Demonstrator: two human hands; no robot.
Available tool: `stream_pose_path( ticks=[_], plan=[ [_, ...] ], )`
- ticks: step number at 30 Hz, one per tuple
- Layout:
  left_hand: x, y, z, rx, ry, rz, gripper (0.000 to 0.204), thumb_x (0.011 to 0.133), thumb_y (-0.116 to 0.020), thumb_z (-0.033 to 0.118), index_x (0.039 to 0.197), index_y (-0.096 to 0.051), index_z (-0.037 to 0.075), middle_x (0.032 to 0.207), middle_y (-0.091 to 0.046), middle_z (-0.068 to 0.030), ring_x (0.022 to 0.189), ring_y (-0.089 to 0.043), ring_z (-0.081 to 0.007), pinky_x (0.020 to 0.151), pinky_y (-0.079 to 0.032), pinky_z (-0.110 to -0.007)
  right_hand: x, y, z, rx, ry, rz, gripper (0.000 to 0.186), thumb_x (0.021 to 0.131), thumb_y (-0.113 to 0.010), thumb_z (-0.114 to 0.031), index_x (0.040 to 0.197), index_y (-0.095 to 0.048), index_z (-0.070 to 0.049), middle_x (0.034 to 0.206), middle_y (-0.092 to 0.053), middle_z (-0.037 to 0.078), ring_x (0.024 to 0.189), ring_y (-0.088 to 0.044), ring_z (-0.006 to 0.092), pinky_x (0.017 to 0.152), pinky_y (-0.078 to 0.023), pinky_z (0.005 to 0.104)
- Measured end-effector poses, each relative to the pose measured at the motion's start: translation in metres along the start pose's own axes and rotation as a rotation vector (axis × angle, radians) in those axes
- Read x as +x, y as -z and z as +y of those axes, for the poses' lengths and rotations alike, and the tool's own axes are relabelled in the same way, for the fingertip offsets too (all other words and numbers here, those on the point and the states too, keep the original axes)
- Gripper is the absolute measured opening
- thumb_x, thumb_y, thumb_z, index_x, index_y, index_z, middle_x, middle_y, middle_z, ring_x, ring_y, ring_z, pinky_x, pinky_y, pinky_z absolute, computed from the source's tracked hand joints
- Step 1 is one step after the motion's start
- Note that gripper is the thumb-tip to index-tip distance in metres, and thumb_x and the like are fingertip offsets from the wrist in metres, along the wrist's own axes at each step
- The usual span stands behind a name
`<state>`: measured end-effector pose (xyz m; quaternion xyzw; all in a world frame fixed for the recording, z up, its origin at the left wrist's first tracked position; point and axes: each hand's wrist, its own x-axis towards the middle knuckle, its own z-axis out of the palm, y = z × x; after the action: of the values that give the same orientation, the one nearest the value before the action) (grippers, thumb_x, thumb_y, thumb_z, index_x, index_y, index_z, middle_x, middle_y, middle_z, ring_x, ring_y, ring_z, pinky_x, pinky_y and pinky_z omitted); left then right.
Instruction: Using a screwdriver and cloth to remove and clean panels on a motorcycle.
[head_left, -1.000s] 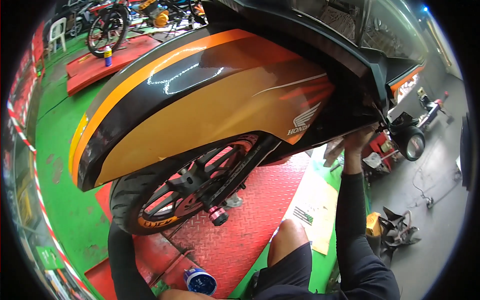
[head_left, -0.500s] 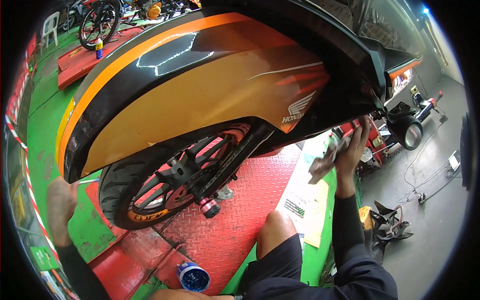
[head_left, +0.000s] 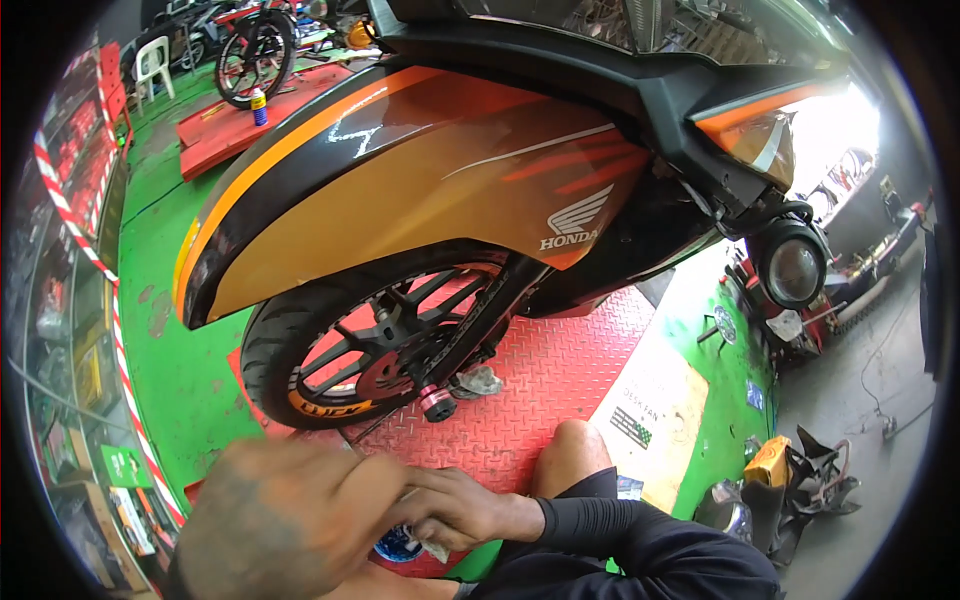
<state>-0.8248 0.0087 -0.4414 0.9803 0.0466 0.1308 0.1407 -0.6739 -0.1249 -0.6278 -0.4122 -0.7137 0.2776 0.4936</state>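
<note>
My left hand, large and smeared by motion, is closed in a fist in front of my lap; whatever it holds is hidden. Beside its knuckles, my right hand has its fingers curled round a crumpled pale rag, of which only a bit shows. Under both hands is a tub of blue paste, mostly covered. Ahead stands a motorcycle with an orange, gold and black front fender. Below the fender are its black front wheel and a red-and-black axle slider.
The wheel rests on a red tread-plate platform. A crumpled clear plastic piece lies beside the slider. Cardboard is at the right, with black parts beyond. A round lamp juts out. A spray can stands far left.
My left hand has left the fender's lower tip, where it held a thin shaft, and come to my lap. My right hand has swung down from under the fairing with the rag. The view has shifted.
</note>
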Motion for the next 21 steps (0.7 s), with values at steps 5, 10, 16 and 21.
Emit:
stream_pose_path(
  ticks=[5,10,16,21],
  plan=[
    [0.09,-0.049,0.015,-0.21,-0.156,0.235,0.026,0.082,-0.074,0.027,0.08,-0.055,0.009,0.061,-0.055,-0.0075,0.056,-0.061,-0.0272,0.048,-0.046,-0.038,-0.029,0.042,-0.02,-0.005,0.143,0.211,0.024,0.097,-0.057,-0.029,0.099,-0.058,-0.005,0.092,-0.065,0.013,0.085,-0.064,0.0315,0.075,-0.05,0.0408],
    [0.1,-0.055,0.044,-0.182,-0.101,0.089,0.024,0.092,-0.062,0.031,0.084,-0.057,0.009,0.066,-0.055,-0.0067,0.061,-0.063,-0.0239,0.049,-0.048,-0.038,-0.05,0.063,-0.018,-0.166,0.074,0.884,0.031,0.093,-0.064,-0.026,0.105,-0.048,-0.003,0.108,-0.059,0.02,0.095,-0.061,0.0331,0.085,-0.046,0.0418],
    [0.121,-0.073,0.046,-0.173,-0.341,0.405,0.029,0.093,-0.063,0.032,0.1,-0.065,0.004,0.073,-0.059,-0.0087,0.062,-0.064,-0.0225,0.053,-0.05,-0.037,-0.051,0.068,-0.035,-0.15,-0.215,0.526,0.024,0.1,-0.055,-0.023,0.108,-0.055,0.0,0.098,-0.065,0.016,0.085,-0.064,0.0273,0.078,-0.049,0.0376],
    [0.105,-0.107,0.03,-0.597,0.08,0.346,0.043,0.093,-0.064,0.032,0.121,-0.059,-0.001,0.089,-0.066,-0.0146,0.074,-0.067,-0.0282,0.068,-0.053,-0.036,-0.014,0.106,-0.017,0.396,-0.233,0.918,0.035,0.106,-0.04,-0.039,0.106,-0.051,-0.006,0.078,-0.055,0.005,0.075,-0.059,0.0216,0.071,-0.049,0.0322]
  ],
)
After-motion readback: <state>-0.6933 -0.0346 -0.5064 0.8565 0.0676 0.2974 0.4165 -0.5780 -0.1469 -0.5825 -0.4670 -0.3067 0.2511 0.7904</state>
